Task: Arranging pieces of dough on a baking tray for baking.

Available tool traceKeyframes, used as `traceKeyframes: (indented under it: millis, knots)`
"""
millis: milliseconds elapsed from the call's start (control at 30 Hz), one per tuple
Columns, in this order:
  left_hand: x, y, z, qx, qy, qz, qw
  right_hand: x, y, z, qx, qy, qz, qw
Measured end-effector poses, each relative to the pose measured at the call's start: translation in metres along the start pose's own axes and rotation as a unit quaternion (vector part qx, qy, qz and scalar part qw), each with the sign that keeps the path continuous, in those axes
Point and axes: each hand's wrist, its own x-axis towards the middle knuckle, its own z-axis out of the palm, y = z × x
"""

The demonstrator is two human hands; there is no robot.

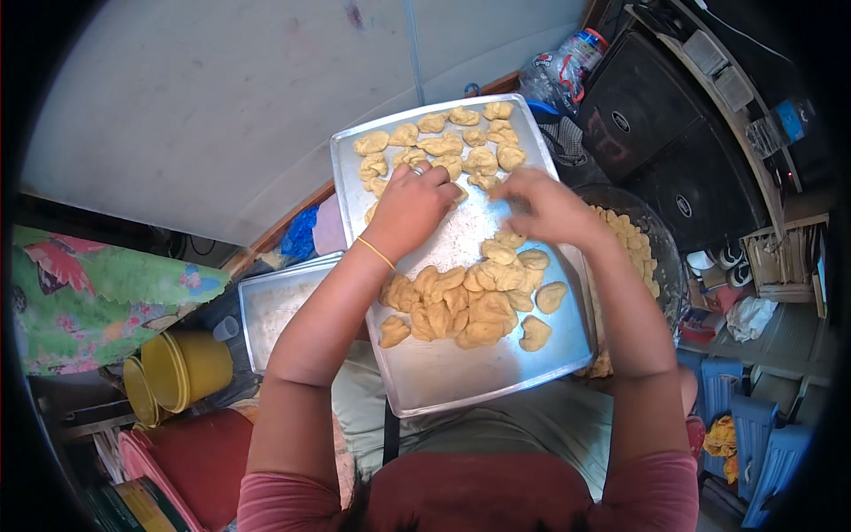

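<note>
A metal baking tray (403, 403) rests across my lap. Rows of flattened yellow dough pieces (441, 144) cover its far half, set apart from one another. Nearer to me lies a loose heap of the same dough pieces (487, 315), with a few at its right side. My left hand (412, 208) is over the left of the tray, its fingers curled down and pressed on a dough piece (460, 193) that shows at the fingertips. Just right of it, my right hand (539, 206) hovers over the tray, blurred by motion, so its grip is unclear.
At my right stands a large round dark basin (667, 257) holding many more dough pieces. Another metal tray (266, 306) lies to the left, near yellow buckets (199, 363) and a red chair (199, 461). Black speakers (638, 115) stand at the far right, by a bag of plastic bottles (558, 71).
</note>
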Motion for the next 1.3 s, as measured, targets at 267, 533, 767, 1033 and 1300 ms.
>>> traceKeyframes:
  millis: [267,533,767,1033,1300]
  knots:
    - [0.034,0.021,0.006,-0.059,0.077,0.068,0.993,-0.005,0.027,-0.012,0.0,-0.044,0.12,0.992]
    - [0.008,0.021,-0.015,-0.092,0.075,-0.018,0.993,-0.021,0.002,-0.004,-0.053,0.064,0.052,0.995]
    - [-0.11,0.039,-0.044,-0.285,-0.102,-0.156,0.94,-0.003,-0.027,-0.009,0.109,-0.31,0.074,0.942]
    - [-0.125,0.027,-0.047,-0.284,-0.081,-0.131,0.946,0.019,-0.057,0.068,0.029,-0.134,-0.122,0.983]
    - [-0.099,-0.01,-0.027,-0.329,0.07,-0.291,0.896,-0.015,-0.084,0.061,0.061,-0.245,-0.069,0.965]
